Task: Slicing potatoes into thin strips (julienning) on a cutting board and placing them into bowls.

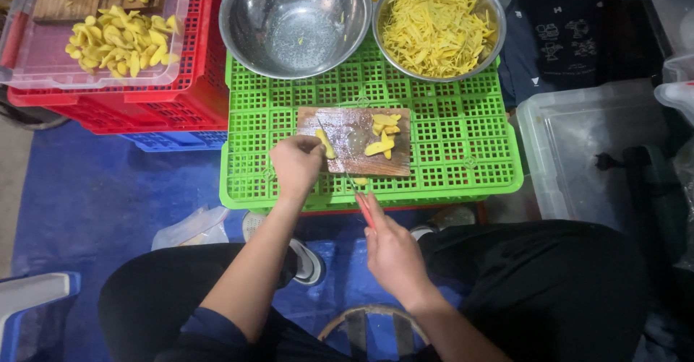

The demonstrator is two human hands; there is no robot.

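A small wooden cutting board lies on an upturned green plastic crate. My left hand rests at the board's left edge and pinches a yellow fruit slice. A few more yellow pieces lie on the board's right half. My right hand grips a red-handled knife; its thin blade runs up across the board toward the held slice. One small yellow scrap sits on the crate just below the board.
Behind the board stand an empty steel colander bowl and a steel bowl of yellow shreds. A clear tray of yellow chunks tops red crates at left. A clear bin sits right. Blue tarp covers the floor.
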